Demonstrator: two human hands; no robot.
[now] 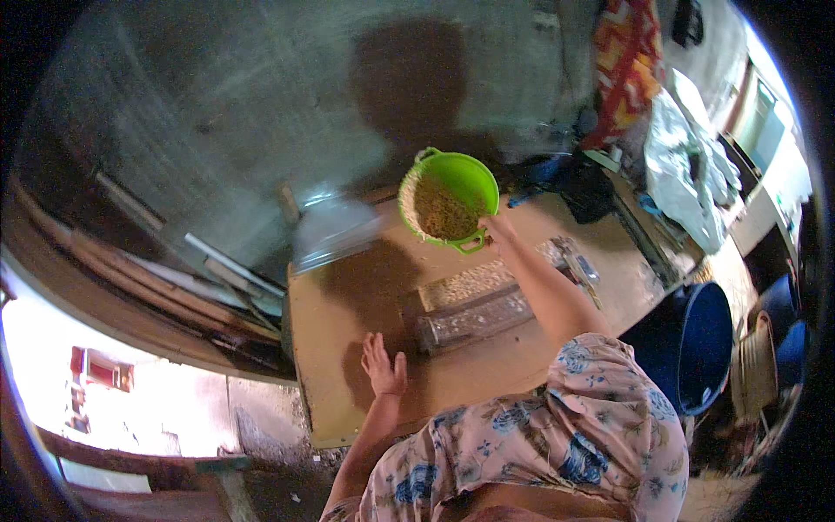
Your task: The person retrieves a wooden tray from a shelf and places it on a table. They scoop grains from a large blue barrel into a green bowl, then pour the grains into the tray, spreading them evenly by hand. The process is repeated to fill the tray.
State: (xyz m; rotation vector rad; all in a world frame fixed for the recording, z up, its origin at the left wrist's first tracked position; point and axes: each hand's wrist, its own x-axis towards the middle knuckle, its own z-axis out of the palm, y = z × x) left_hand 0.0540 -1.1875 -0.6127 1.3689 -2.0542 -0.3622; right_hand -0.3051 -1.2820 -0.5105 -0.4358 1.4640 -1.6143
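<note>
My right hand (496, 231) grips one handle of a bright green plastic basin (475, 178), held tilted over the far part of the table. Brown, grainy material (445, 213) lies inside it, with a paler layer along the left side. Nearer to me, my left hand (384, 370) is over the left front part of the tabletop, fingers spread and holding nothing. Between the hands lies a shallow tray-like frame with pale grains (467, 286), beside a clear plastic-wrapped strip (474, 320). My right forearm hides part of the frame.
The tan tabletop (339, 409) meets a grey wall (252, 96). Clear plastic bags (335, 230) sit at its far left corner. A blue barrel (703, 348) stands at the right, below silvery plastic sheeting (683, 152). Long boards and pipes (230, 264) lie along the left.
</note>
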